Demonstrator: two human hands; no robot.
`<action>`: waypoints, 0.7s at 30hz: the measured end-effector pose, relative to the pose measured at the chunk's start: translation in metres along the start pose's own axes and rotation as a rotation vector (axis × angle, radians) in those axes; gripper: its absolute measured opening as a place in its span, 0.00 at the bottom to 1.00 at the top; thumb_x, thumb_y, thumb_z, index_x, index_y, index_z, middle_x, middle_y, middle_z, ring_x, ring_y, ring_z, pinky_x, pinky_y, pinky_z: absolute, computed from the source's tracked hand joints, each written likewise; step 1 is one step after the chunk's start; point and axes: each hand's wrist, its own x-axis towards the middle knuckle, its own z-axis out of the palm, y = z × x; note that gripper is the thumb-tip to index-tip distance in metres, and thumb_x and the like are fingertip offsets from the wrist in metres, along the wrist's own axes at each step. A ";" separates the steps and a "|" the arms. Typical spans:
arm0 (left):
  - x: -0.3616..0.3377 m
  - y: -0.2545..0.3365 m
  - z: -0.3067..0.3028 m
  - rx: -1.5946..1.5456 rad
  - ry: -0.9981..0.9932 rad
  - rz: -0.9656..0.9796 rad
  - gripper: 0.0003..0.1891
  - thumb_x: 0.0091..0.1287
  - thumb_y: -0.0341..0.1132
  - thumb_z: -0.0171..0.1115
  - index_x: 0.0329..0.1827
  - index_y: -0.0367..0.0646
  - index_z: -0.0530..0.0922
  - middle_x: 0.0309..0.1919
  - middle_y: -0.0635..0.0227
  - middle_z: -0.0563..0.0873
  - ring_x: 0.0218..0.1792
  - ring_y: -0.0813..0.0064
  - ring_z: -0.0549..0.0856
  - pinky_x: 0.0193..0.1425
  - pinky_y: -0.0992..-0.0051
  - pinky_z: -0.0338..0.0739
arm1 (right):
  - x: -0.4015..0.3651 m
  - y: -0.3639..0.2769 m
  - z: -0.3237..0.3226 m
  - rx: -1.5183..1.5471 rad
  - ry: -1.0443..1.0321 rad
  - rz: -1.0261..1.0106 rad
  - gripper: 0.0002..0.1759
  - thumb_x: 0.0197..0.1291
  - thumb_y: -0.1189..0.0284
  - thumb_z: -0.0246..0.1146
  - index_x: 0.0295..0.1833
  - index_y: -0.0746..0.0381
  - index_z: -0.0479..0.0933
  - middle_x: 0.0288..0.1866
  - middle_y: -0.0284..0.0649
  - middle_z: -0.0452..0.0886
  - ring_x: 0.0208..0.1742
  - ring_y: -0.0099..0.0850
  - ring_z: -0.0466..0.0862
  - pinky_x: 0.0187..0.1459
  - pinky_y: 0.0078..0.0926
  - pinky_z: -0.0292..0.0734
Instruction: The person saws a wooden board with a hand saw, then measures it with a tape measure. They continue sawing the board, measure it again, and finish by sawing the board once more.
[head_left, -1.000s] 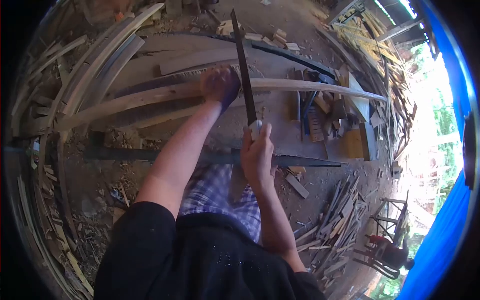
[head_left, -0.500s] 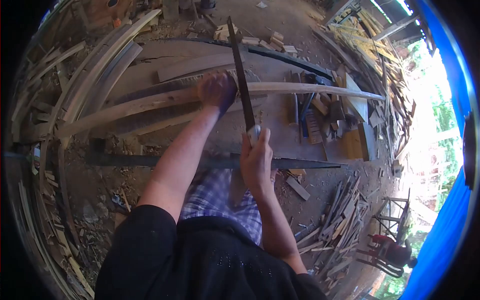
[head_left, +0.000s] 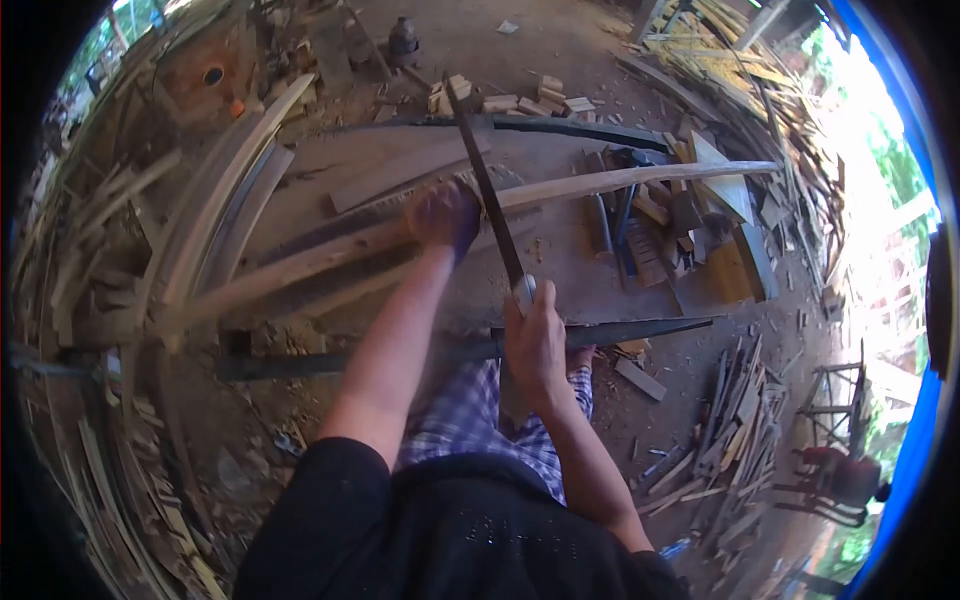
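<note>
My right hand [head_left: 537, 345] is wrapped round the light handle of a handsaw [head_left: 487, 190]. The saw's long dark blade points away from me and crosses a long wooden board [head_left: 620, 181], close beside my left hand. Clenched on that same board is my left hand [head_left: 443, 215], just left of the blade and somewhat blurred. The board runs from lower left to upper right above a wide wooden work surface [head_left: 555, 235]. Where the blade's teeth meet the wood is too small to make out.
Wood blocks and tools [head_left: 650, 215] lie on the surface's right side. Long curved planks [head_left: 225, 200] stand at the left. Scrap sticks [head_left: 725, 430] cover the ground at lower right. A dark beam [head_left: 620, 330] crosses before my legs. A red seat-like object [head_left: 840, 475] is at far right.
The camera view has shifted and tilted, so my hands, the saw and the board appear lower and further right. Both hands keep their holds.
</note>
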 end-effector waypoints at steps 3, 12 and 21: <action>0.003 -0.002 0.001 -0.064 -0.089 -0.092 0.20 0.67 0.40 0.43 0.30 0.45 0.85 0.35 0.60 0.88 0.44 0.57 0.85 0.50 0.60 0.76 | -0.073 0.008 -0.036 -0.042 0.036 -0.051 0.12 0.66 0.71 0.62 0.48 0.67 0.69 0.35 0.62 0.79 0.37 0.63 0.81 0.34 0.51 0.77; 0.004 0.014 -0.030 0.030 -0.201 -0.092 0.23 0.69 0.45 0.42 0.29 0.44 0.84 0.32 0.60 0.88 0.43 0.60 0.85 0.51 0.65 0.76 | 0.016 0.003 0.013 -0.065 0.055 -0.001 0.13 0.65 0.68 0.62 0.43 0.65 0.66 0.35 0.60 0.78 0.39 0.60 0.81 0.34 0.52 0.76; -0.003 0.000 -0.001 0.026 -0.099 -0.064 0.15 0.65 0.42 0.50 0.30 0.45 0.82 0.36 0.59 0.87 0.42 0.61 0.84 0.49 0.66 0.75 | -0.096 0.006 -0.056 0.002 -0.042 0.152 0.12 0.64 0.72 0.64 0.42 0.64 0.67 0.34 0.57 0.77 0.36 0.59 0.81 0.32 0.49 0.76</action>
